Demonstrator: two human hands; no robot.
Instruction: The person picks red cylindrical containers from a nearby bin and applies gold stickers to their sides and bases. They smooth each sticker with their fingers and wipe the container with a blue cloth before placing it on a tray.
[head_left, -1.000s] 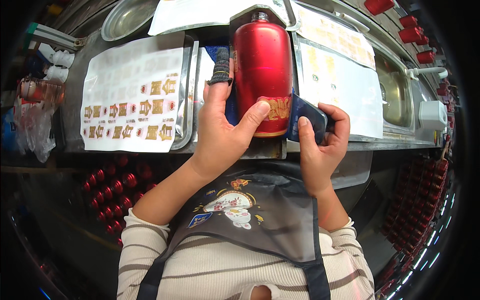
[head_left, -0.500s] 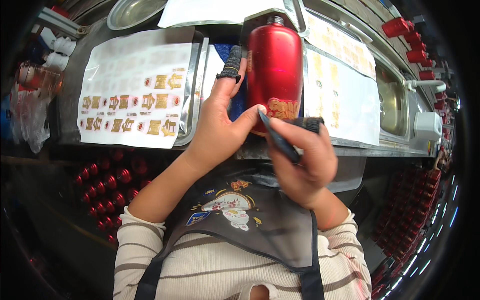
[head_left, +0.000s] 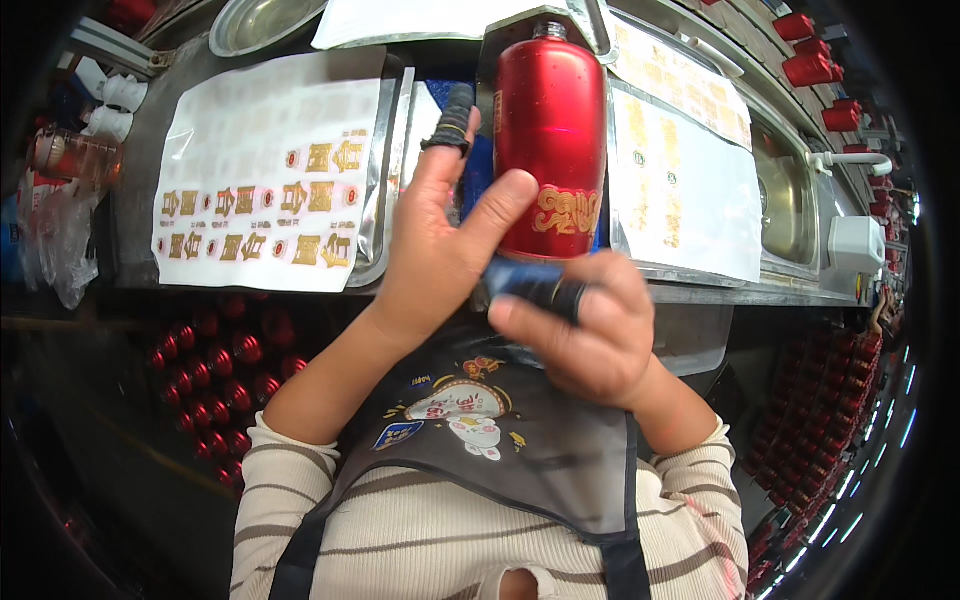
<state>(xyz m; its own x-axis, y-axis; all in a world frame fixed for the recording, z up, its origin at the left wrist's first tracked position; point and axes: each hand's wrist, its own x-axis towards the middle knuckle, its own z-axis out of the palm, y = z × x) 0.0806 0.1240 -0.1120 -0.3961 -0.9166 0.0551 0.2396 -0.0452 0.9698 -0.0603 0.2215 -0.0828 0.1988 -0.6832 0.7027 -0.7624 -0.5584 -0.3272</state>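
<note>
A glossy red bottle with a bare threaded neck lies with its neck away from me, gold lettering or pattern near its base. My left hand is at its left side, thumb on the red surface and fingers along the edge. A dark ribbed finger cover sits on one of those fingers. Just below the base is my right hand, smeared by motion, with a black finger cover. Whether it holds anything is hidden. Blue material shows beneath the bottle.
To the left, a white sheet of gold decals lies on a metal tray. More decal sheets lie to the right, beside a sink with a white tap. A metal bowl stands far left. Red bottles are massed below the counter.
My right hand has come down off the gold pattern to below the bottle's base; the dark pointed tool it held no longer shows. My left thumb has moved up onto the bottle.
</note>
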